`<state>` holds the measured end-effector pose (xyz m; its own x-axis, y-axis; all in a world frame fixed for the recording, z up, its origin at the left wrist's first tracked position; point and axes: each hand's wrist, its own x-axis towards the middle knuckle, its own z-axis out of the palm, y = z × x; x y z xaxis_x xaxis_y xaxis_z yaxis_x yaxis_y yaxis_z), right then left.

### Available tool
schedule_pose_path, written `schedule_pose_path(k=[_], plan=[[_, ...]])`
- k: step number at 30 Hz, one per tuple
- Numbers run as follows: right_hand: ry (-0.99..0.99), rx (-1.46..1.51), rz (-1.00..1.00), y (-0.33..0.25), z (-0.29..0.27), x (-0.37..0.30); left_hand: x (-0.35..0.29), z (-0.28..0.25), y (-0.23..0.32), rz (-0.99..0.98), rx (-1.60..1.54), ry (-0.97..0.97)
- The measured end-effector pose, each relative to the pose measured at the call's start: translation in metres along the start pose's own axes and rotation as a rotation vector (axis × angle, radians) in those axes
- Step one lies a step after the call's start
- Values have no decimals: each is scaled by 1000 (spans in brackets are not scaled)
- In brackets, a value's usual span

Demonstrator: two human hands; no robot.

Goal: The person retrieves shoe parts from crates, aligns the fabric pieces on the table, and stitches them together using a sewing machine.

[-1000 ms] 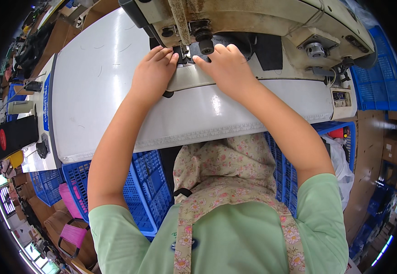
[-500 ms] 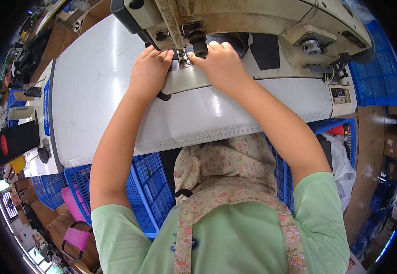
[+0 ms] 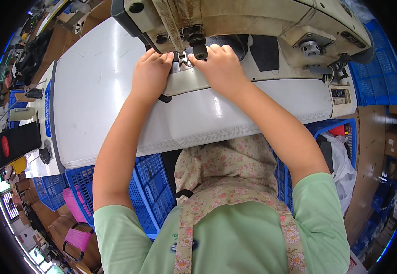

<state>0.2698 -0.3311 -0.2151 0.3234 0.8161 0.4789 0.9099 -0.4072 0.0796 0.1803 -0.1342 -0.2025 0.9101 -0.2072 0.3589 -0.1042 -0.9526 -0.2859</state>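
Note:
Both my hands are at the needle area of a sewing machine (image 3: 262,22), one on each side of the presser foot (image 3: 183,58). My left hand (image 3: 151,75) is closed, fingers curled, thumb beside the foot. A dark edge shows past its fingertips, but what it grips is hidden. Right of the foot, my right hand (image 3: 220,69) is also closed, its fingertips against a shiny black piece of material (image 3: 236,45) that lies under the machine's arm. The hand covers part of this piece. A flat black fabric piece (image 3: 265,54) lies farther right on the machine bed.
The white table (image 3: 93,100) has loose threads on it. Blue crates (image 3: 153,192) stand below its front edge, and another blue crate (image 3: 376,68) is at the far right. White plastic bags (image 3: 342,169) fill a crate at lower right. A pink chair (image 3: 77,239) stands at lower left.
The whole view has shifted very slightly. Both hands keep nearly the same place beside the presser foot, and I see no clear change in their grip.

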Motion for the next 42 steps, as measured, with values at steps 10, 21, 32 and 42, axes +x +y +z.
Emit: schedule_pose_path(k=[10,21,32,42], plan=[[4,11,8,0,1,-2,-1,1,0,-3,-6,-33],[9,13,3,0,1,-1,-2,5,-2,-12,-12,-21],[38,66,38,1,-7,-9,5,3,3,-16,-62,-23],[906,0,425,153,-216,-55,-5,-4,-3,-24,-35,-25]])
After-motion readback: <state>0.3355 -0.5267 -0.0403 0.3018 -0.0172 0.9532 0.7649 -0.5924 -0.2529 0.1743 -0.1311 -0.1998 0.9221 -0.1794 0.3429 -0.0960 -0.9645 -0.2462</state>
